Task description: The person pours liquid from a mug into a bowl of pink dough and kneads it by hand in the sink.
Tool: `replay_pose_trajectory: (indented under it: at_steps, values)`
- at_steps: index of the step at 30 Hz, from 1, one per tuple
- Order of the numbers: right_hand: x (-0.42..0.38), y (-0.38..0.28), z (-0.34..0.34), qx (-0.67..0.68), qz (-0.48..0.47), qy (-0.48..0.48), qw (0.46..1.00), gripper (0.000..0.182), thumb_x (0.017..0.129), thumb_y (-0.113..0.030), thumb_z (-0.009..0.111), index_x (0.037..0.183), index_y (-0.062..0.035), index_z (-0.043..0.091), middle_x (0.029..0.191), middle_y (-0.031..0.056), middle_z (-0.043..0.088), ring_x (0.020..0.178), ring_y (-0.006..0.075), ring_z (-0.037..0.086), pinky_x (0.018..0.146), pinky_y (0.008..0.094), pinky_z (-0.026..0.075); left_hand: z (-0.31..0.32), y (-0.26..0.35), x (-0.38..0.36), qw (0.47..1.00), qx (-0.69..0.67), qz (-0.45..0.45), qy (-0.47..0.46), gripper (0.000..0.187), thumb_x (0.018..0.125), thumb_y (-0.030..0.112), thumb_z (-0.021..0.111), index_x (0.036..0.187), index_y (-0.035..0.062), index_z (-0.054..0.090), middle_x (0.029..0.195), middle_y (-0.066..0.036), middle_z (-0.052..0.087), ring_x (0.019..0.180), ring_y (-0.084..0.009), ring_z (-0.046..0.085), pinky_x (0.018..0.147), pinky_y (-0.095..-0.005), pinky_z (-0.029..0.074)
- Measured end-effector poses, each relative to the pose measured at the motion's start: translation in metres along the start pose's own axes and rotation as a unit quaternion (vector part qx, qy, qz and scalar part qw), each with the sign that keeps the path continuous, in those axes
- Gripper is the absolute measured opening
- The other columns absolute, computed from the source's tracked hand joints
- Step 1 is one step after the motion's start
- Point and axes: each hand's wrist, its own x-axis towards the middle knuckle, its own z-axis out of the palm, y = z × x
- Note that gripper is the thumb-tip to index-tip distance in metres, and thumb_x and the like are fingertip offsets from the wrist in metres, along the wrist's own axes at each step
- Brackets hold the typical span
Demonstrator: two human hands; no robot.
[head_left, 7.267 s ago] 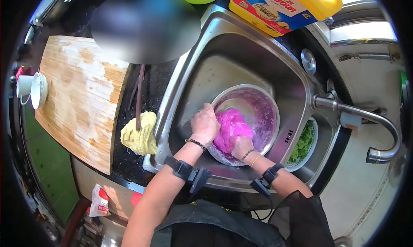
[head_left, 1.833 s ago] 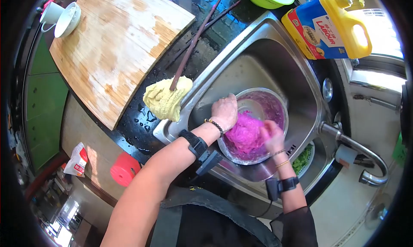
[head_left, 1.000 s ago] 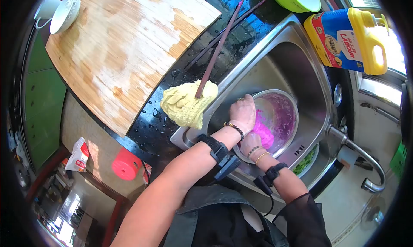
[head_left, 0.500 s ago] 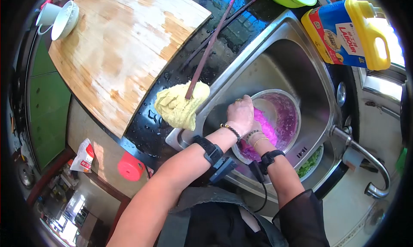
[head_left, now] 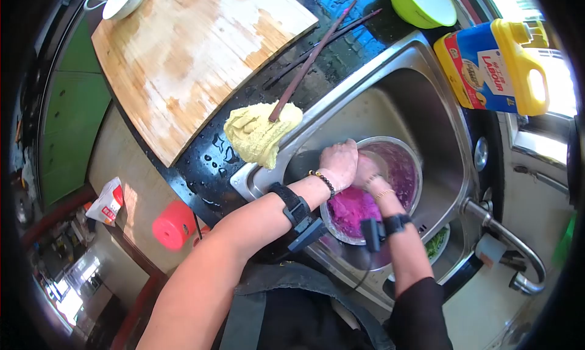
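In the sink, a round metal bowl point(head_left: 417, 173) holds a bright magenta, dough-like mass point(head_left: 353, 208), with pink residue smeared over the inner wall. My left hand point(head_left: 339, 162) is closed at the bowl's upper left rim, its fingers curled. Close against it, my right hand point(head_left: 367, 168) reaches inside the bowl above the magenta mass. Its fingers are largely hidden behind the left hand, so their grip does not show. A lump of pale yellow dough point(head_left: 256, 134) appears left of the sink, with a dark reddish chopstick point(head_left: 304, 70) reaching onto it.
A floured wooden board point(head_left: 195, 57) lies on the black counter. Around the steel sink point(head_left: 390, 63) are a yellow detergent jug point(head_left: 518, 70), a green bowl point(head_left: 420, 9) and a faucet point(head_left: 512, 243). Chopped greens point(head_left: 436, 243) sit in the smaller basin. A white cup-like bowl point(head_left: 125, 1) rests on the board.
My right hand has shifted up within the bowl, and more of the magenta mass shows below it. My left hand stays near the rim. The whole view has tilted slightly.
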Motion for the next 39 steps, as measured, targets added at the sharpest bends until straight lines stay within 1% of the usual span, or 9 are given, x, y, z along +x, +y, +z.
replay_pose_trajectory:
  at_steps: [2,7,9,12,21,24,27,34,39]
  values:
    - [0.012,-0.002,0.024,-0.043,-0.004,-0.087,0.995,0.037,0.062,-0.027,0.064,0.094,-0.0083,0.06,0.091,0.0164,0.061,0.087,0.0317,0.058,0.077,0.0417,0.046,0.003,-0.001,-0.004,1.0,-0.003,0.0,-0.004,0.02,0.068,0.006,0.054,0.085,-0.0031,0.05,0.079,-0.022,0.061,0.078,-0.0337,0.061,0.07,-0.0406,0.049]
    - [-0.039,-0.035,0.003,-0.094,-0.016,-0.117,0.989,0.027,0.06,-0.023,0.063,0.083,-0.0092,0.062,0.086,0.0137,0.062,0.085,0.0298,0.058,0.077,0.0386,0.043,0.006,-0.005,-0.001,0.999,0.032,0.016,-0.02,0.026,0.068,0.012,0.058,0.087,-0.0042,0.05,0.08,-0.022,0.061,0.079,-0.0328,0.061,0.07,-0.0401,0.049]
    - [-0.075,-0.035,-0.001,-0.054,-0.152,0.042,0.986,0.02,0.06,-0.021,0.063,0.077,-0.0113,0.06,0.079,0.0109,0.061,0.083,0.0284,0.056,0.074,0.0372,0.041,0.0,-0.004,-0.002,0.998,0.024,0.012,-0.056,0.027,0.068,0.012,0.058,0.088,-0.0041,0.05,0.08,-0.022,0.061,0.08,-0.0328,0.061,0.071,-0.0398,0.049]
    - [-0.121,-0.026,-0.034,0.002,-0.166,0.082,0.983,0.015,0.061,-0.02,0.063,0.072,-0.012,0.057,0.07,0.0087,0.058,0.079,0.0284,0.053,0.072,0.0376,0.039,-0.003,0.0,-0.001,0.998,0.038,0.025,-0.043,0.02,0.071,0.01,0.054,0.087,-0.0023,0.051,0.081,-0.021,0.061,0.08,-0.031,0.061,0.07,-0.0385,0.05]
    - [-0.166,0.003,-0.046,0.018,0.017,0.023,0.999,0.028,0.058,-0.028,0.071,0.064,-0.0082,0.053,0.064,0.0085,0.053,0.071,0.0283,0.053,0.076,0.0374,0.041,-0.005,-0.001,-0.001,0.997,0.07,0.02,-0.038,0.017,0.074,0.009,0.05,0.088,-0.0005,0.051,0.082,-0.018,0.062,0.08,-0.0289,0.062,0.07,-0.0371,0.05]
    - [-0.16,0.015,-0.031,-0.031,0.01,-0.037,0.999,0.022,0.06,-0.025,0.069,0.063,-0.0077,0.055,0.066,0.0103,0.055,0.07,0.0294,0.054,0.075,0.0367,0.043,-0.005,0.0,-0.002,0.997,0.058,0.013,-0.057,0.017,0.075,0.009,0.05,0.089,-0.0002,0.051,0.082,-0.018,0.062,0.08,-0.0285,0.062,0.07,-0.0367,0.05]
    - [-0.153,0.022,-0.009,-0.082,0.002,0.005,0.997,0.013,0.06,-0.017,0.066,0.065,-0.0076,0.059,0.069,0.0116,0.057,0.072,0.0299,0.056,0.072,0.0388,0.045,-0.006,0.0,-0.001,0.998,0.05,0.02,-0.043,0.018,0.075,0.01,0.05,0.089,-0.0002,0.051,0.082,-0.018,0.061,0.08,-0.0286,0.062,0.069,-0.0364,0.05]
    - [-0.115,-0.008,0.02,-0.147,0.075,-0.04,0.986,0.012,0.063,-0.006,0.056,0.074,-0.004,0.06,0.073,0.0148,0.059,0.079,0.0289,0.058,0.066,0.0379,0.049,-0.003,0.001,-0.001,0.999,0.034,0.013,-0.032,0.018,0.072,0.008,0.051,0.087,-0.0017,0.049,0.079,-0.02,0.061,0.076,-0.0307,0.062,0.067,-0.0378,0.051]
    - [-0.089,-0.007,0.042,-0.15,0.053,0.024,0.987,0.013,0.066,-0.005,0.054,0.079,-0.0039,0.058,0.075,0.0157,0.059,0.078,0.0293,0.058,0.067,0.0378,0.049,0.0,0.0,0.001,0.999,0.026,0.014,-0.011,0.017,0.069,0.005,0.052,0.084,-0.0022,0.048,0.075,-0.021,0.06,0.073,-0.0325,0.062,0.065,-0.0387,0.051]
